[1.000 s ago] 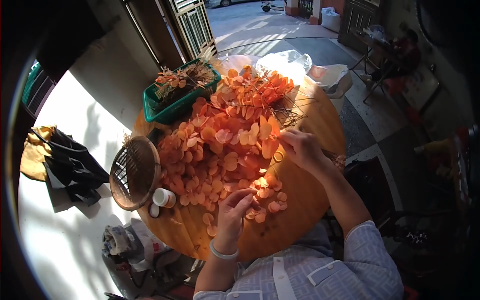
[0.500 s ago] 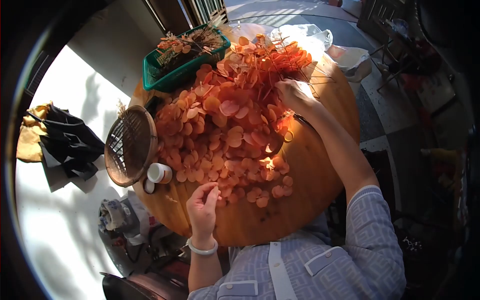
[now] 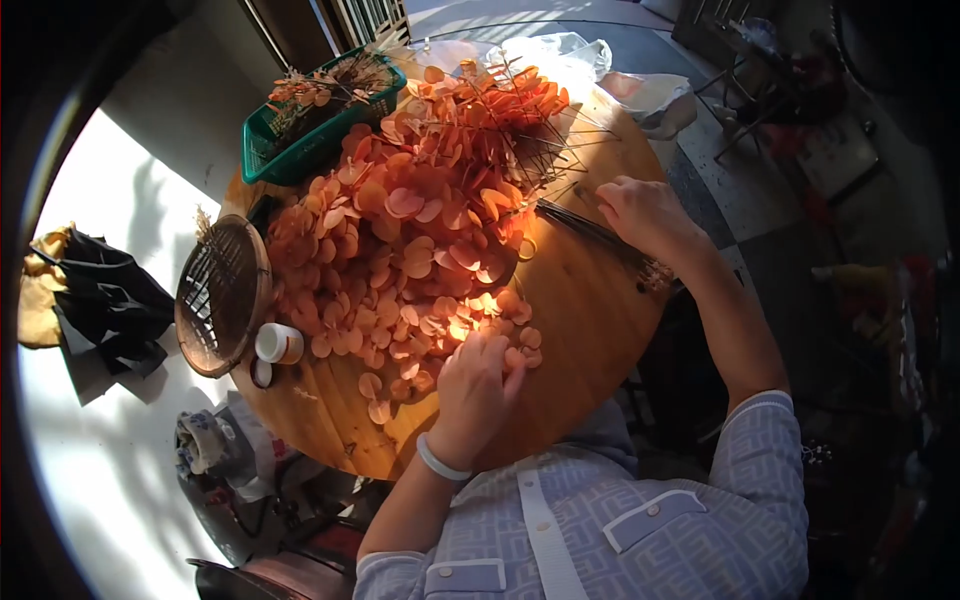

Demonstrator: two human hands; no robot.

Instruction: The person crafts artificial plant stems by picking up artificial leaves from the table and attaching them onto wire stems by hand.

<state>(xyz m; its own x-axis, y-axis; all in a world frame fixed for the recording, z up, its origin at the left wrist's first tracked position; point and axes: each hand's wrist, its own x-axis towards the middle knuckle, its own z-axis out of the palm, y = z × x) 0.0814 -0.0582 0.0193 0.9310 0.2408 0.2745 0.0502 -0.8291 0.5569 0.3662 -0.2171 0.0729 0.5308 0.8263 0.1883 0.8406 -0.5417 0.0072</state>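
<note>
A big heap of orange round-leaved branches (image 3: pixel 400 215) covers much of the round wooden table (image 3: pixel 590 330). At the heap's near edge, my left hand (image 3: pixel 475 385) has its fingers closed on some of the orange leaves; its fingertips are partly hidden. My right hand (image 3: pixel 645 215) is over the table's right side, fingers curled in, and I cannot make out whether anything is between them. Just left of and below it lies a bundle of dark thin stems (image 3: pixel 590 230). Bare stems (image 3: pixel 550 150) of the orange branches stick out towards the right hand.
A green plastic basket (image 3: pixel 255 150) with dried sprigs stands at the back left. On the left edge are a round woven tray (image 3: pixel 262 285), a white jar (image 3: pixel 280 344) and its lid (image 3: pixel 261 374). White plastic bags (image 3: pixel 650 105) lie at the far right edge.
My right hand has come away from the branch stems, to the right and slightly down. My left hand has moved right onto the leaves. The whole view has shifted a little.
</note>
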